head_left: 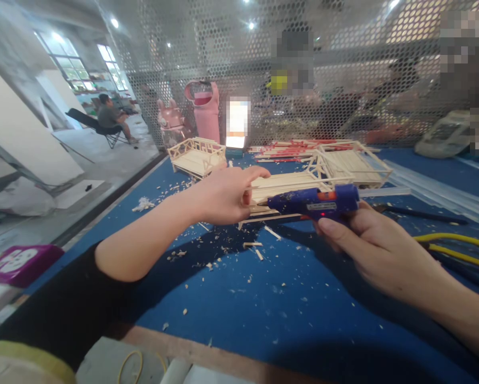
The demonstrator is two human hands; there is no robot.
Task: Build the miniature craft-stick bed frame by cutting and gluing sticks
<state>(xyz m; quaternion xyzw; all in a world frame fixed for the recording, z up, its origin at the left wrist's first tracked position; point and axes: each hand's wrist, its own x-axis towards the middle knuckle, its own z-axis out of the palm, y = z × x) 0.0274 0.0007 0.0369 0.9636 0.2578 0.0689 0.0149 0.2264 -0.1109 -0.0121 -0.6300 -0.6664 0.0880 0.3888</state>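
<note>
Now, glue gun (315,201) beside left fingers (252,173).

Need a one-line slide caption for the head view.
Left hand pinches a wooden stick frame while the right hand holds a blue glue gun to it, on a chip-strewn blue mat.

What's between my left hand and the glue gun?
In the head view, only the wooden stick frame that the left hand grips; the glue gun, held in the right hand, points its nozzle at it.
</note>
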